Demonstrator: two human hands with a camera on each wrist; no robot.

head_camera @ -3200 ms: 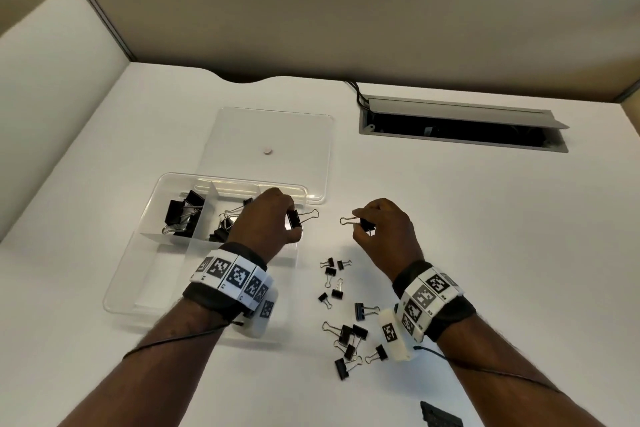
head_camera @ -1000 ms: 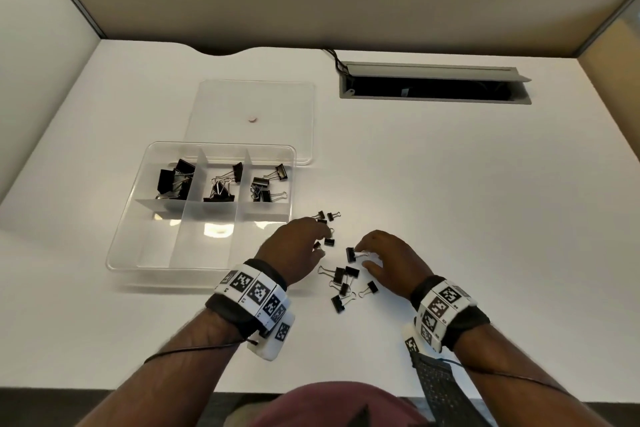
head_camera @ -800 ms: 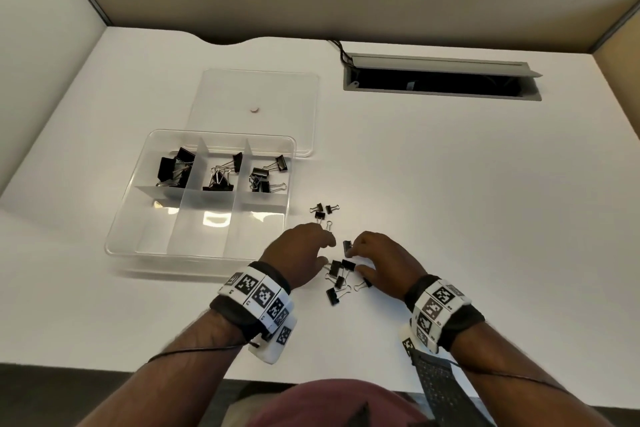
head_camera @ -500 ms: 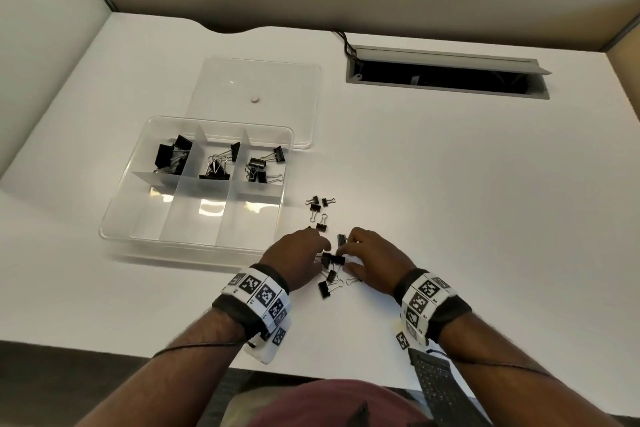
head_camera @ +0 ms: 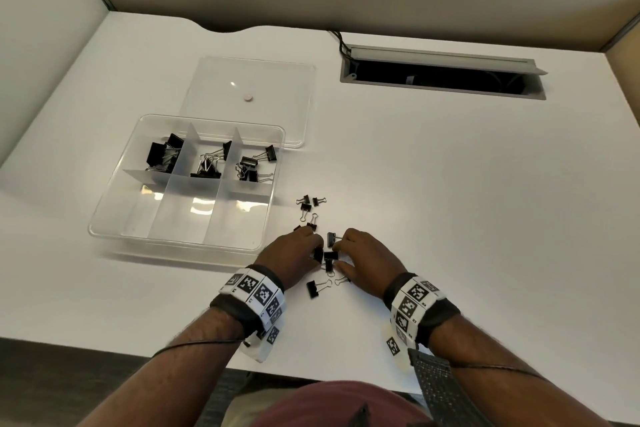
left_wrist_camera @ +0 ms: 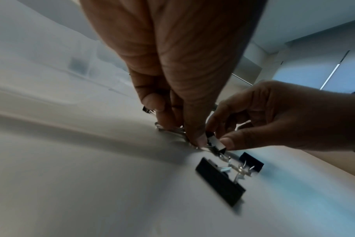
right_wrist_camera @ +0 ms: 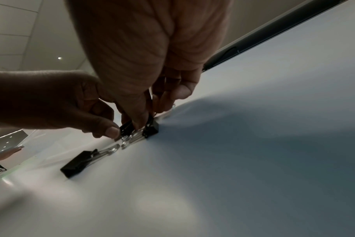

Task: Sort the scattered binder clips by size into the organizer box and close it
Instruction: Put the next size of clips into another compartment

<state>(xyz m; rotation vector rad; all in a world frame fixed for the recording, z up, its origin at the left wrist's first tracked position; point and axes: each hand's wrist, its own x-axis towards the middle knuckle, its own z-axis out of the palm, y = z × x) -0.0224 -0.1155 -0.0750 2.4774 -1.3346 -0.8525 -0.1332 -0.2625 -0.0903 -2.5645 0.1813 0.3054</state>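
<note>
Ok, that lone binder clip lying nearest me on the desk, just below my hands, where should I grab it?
Pinch the black body of the binder clip across its two flat sides, coming straight down from above. It lies flat on the desk, apart from the rest, with its wire handles pointing right toward the right hand; those thin loops would likely slip or swing.

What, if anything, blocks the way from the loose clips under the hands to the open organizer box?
Nothing visible. The clips lie on bare desk beside the box; its lid lies off behind it, and the near compartments look empty. Both the left hand and right hand are already on the clips.
</note>
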